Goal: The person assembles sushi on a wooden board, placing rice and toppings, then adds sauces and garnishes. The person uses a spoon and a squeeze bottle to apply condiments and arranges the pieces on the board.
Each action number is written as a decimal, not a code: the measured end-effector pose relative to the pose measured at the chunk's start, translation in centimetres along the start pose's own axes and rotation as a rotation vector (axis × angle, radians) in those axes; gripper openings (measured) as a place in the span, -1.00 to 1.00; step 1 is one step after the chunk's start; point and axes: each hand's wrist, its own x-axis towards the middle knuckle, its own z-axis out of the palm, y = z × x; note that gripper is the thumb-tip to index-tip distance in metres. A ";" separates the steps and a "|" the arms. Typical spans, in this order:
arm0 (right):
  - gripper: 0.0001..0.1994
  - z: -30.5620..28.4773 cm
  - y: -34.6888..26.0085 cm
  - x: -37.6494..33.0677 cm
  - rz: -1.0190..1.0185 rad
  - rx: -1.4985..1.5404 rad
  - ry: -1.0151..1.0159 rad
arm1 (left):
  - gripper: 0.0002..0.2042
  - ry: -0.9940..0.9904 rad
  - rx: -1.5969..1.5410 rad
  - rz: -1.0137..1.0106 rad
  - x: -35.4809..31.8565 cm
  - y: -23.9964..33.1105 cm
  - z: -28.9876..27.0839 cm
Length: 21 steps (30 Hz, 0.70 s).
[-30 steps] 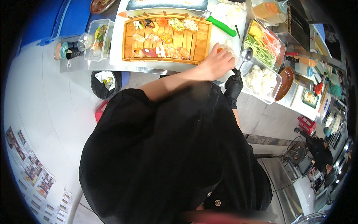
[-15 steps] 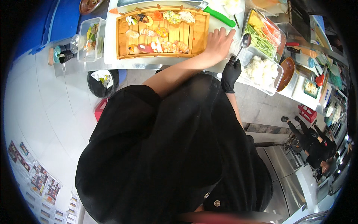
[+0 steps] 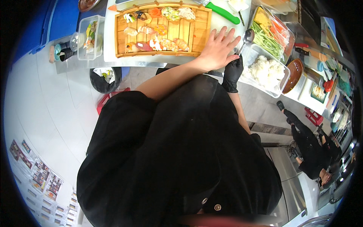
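Spoon (image 3: 248, 35) sticks out ahead of the gloved right hand (image 3: 233, 73) gripping it, bare left hand (image 3: 219, 50) splayed just left; looks like spoon handling, next move likely wants a firm grip.

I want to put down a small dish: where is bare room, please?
The wooden tray is nearly bare right of the sushi. A little white board shows between tray, green handle and left hand. Crowded: around the right hand, spoon, rice and vegetables.

Room above right end of wooden tray (image 3: 199, 32), left hand (image 3: 218, 50) and spoon (image 3: 248, 36) blocking way to rice tub (image 3: 279, 90)
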 end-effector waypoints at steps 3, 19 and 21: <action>-0.76 -0.2 -0.2 0.2 0.033 -0.064 -0.004 | -0.40 -0.027 0.036 0.018 0.1 -0.2 0.3; -0.73 1.8 -2.5 1.0 -0.074 -0.019 0.106 | -0.41 0.058 0.146 -0.006 0.5 0.1 2.3; -0.72 1.4 -3.8 0.8 -0.071 -0.164 0.060 | -0.40 0.014 0.100 -0.016 0.8 0.3 2.2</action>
